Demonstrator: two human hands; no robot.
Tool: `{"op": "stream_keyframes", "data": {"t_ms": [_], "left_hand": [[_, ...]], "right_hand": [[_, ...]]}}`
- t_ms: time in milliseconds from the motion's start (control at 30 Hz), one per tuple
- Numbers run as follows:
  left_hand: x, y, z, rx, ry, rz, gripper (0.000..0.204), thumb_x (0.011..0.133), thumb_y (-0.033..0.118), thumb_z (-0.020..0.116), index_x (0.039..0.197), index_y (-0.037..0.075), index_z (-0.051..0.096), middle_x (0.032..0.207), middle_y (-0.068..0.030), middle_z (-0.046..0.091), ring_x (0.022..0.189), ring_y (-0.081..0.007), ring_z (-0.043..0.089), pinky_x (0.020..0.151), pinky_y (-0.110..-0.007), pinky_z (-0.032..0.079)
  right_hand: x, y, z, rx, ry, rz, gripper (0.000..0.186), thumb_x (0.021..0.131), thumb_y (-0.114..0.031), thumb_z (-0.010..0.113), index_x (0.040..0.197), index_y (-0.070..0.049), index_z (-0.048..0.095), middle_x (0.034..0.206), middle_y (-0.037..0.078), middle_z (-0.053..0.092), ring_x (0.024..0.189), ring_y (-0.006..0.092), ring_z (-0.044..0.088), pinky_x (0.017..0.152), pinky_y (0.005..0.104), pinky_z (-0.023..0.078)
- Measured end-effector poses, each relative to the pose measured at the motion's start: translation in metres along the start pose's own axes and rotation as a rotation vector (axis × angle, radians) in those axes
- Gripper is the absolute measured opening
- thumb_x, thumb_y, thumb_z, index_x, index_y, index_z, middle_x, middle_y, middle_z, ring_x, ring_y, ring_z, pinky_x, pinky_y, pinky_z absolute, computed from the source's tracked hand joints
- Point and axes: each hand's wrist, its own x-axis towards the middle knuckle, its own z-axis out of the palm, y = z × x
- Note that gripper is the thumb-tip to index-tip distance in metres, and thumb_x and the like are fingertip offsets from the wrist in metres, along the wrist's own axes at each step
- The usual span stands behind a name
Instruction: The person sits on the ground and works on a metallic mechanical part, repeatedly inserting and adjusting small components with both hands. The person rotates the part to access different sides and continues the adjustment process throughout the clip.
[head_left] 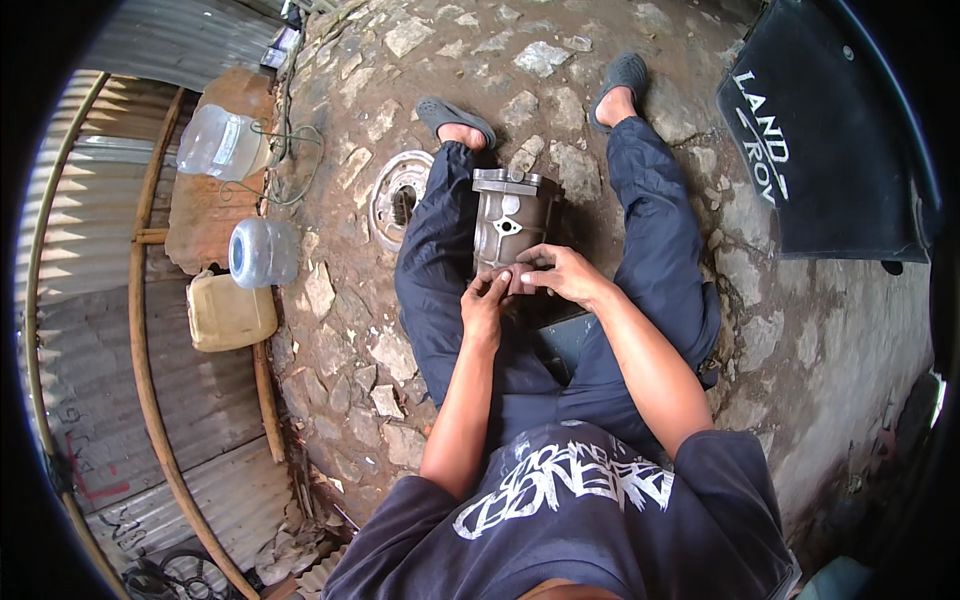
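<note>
Between my legs stands a grey cast-metal housing (pixel 500 243), cylindrical, with a wide flange at its far end and a small diamond-shaped port on its side. Just at its near side, my left hand (pixel 482 308) and my right hand (pixel 568 277) meet. Both pinch a small reddish-brown piece of what looks like sandpaper (pixel 518 284) between thumb and fingers. Whether the piece touches the metal I cannot tell. My fingers cover part of the housing's near end.
A round metal wheel rim (pixel 385 203) lies left of my leg on the stony ground (pixel 385 352). Farther left are a clear jug (pixel 215 142), a bluish water bottle (pixel 265 253) and a yellowish jerrycan (pixel 232 312) by a corrugated wall. A black flap (pixel 835 150) with white lettering is at right.
</note>
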Motion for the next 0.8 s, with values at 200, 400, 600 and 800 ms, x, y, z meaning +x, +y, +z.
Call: {"op": "stream_keyframes", "data": {"t_ms": [200,400,600,800], "left_hand": [[0.009,-0.004,0.012,0.227,0.082,0.269,0.027,0.098,0.01,0.08,0.121,0.001,0.069,0.103,-0.0033,0.072,0.087,-0.0103,0.069,0.073,-0.025,0.057],[-0.002,-0.002,0.026,0.47,0.026,0.524,0.025,0.095,0.009,0.083,0.117,-0.002,0.078,0.103,-0.003,0.073,0.095,-0.0123,0.071,0.086,-0.027,0.057],[-0.003,-0.001,0.017,0.237,-0.141,0.267,0.033,0.095,0.004,0.082,0.126,-0.006,0.075,0.11,-0.0086,0.079,0.097,-0.0125,0.073,0.091,-0.027,0.058],[-0.005,0.001,0.02,0.236,-0.093,0.229,0.038,0.094,0.0,0.081,0.13,-0.006,0.072,0.114,-0.0107,0.079,0.1,-0.0143,0.074,0.092,-0.027,0.059]], "right_hand": [[0.006,0.003,-0.005,0.048,0.214,-0.187,0.027,0.094,-0.01,0.081,0.116,-0.002,0.069,0.101,0.004,0.076,0.096,0.0114,0.071,0.081,0.0266,0.054],[0.0,-0.002,-0.007,0.112,0.153,-0.162,0.026,0.093,-0.013,0.084,0.111,-0.002,0.069,0.091,0.005,0.077,0.075,0.0078,0.067,0.065,0.0229,0.048],[-0.003,-0.006,0.002,0.276,0.067,-0.169,0.026,0.094,-0.013,0.084,0.11,0.0,0.068,0.091,0.006,0.077,0.079,0.0104,0.071,0.068,0.0245,0.053],[0.004,0.01,0.003,0.092,0.142,-0.154,0.03,0.094,-0.016,0.085,0.111,0.001,0.067,0.095,0.009,0.076,0.082,0.0136,0.071,0.074,0.0283,0.057]]}}
